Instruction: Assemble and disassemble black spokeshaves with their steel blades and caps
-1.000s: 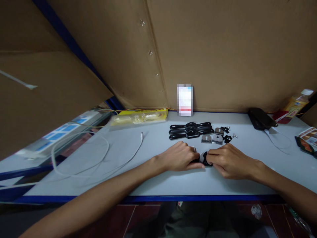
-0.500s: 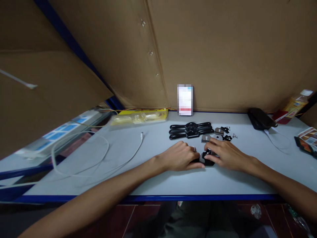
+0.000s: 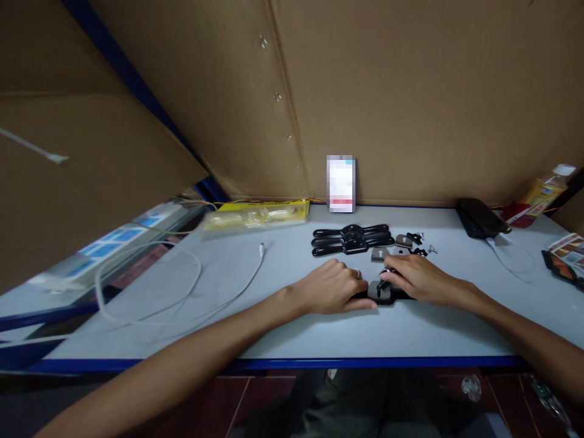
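Note:
My left hand lies knuckles up on the grey table, fingers curled over one end of a black handled tool. My right hand rests just right of it, fingertips pinched on a small part at the middle of that tool. Behind the hands lie more black handles stacked together, several small flat metal plates and little black and silver screws.
A white cable loops over the left of the table. A yellow package and a small white box stand at the cardboard back wall. A black pouch, bottle and packets sit at right.
My right hand has drawn back from the near side of the tool and moved up and away, now pinching at the tool's middle. My left hand has stayed put.

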`<state>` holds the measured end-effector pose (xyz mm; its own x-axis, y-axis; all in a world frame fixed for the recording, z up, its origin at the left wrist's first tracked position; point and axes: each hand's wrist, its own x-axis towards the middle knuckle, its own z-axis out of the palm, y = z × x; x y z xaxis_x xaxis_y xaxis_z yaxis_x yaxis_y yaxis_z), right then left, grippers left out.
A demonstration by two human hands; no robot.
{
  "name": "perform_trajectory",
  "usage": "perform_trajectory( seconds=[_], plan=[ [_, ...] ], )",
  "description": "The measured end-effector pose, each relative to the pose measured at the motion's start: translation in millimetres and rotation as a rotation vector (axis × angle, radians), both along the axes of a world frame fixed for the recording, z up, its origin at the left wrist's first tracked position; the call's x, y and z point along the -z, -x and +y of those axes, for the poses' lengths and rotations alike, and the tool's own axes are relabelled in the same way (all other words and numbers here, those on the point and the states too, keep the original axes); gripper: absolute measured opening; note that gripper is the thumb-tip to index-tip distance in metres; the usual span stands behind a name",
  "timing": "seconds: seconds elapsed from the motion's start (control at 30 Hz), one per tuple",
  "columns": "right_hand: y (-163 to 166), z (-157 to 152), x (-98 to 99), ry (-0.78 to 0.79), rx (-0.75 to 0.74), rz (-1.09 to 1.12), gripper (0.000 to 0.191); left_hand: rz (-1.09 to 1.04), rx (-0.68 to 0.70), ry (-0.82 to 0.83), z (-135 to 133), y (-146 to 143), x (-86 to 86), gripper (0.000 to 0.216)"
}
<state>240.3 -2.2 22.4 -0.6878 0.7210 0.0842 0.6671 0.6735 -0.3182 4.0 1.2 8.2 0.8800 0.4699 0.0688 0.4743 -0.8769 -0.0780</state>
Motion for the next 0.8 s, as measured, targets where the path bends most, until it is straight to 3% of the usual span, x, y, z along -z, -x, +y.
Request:
perform_trajectory(
  seconds=[0.17,0.33,0.6,0.67,0.8],
  plan=[
    [-7.9,12.9,-4.3,-0.012,0.177,0.014,0.023,0.015,-0.001,0.001,0.1,-0.1,-0.9,0.068],
    [-13.3,21.2,-4.8,-0.100,0.353,-0.173,0.023,0.020,-0.005,-0.007,0.2,0.2,0.5,0.068],
    [-15.2,19.0,-5.3,-0.208,0.422,-0.259,0.017,-0.017,0.012,0.003,0.7,0.9,1.2,0.071],
    [-12.6,15.1,-5.1,-0.195,0.388,-0.210,0.019,-0.016,0.009,0.007,1.0,0.9,1.4,0.070],
    [-1.5,1.5,-1.3,-0.012,0.111,-0.040,0.018,-0.010,0.007,0.010,1.6,0.8,1.7,0.069]
  ],
)
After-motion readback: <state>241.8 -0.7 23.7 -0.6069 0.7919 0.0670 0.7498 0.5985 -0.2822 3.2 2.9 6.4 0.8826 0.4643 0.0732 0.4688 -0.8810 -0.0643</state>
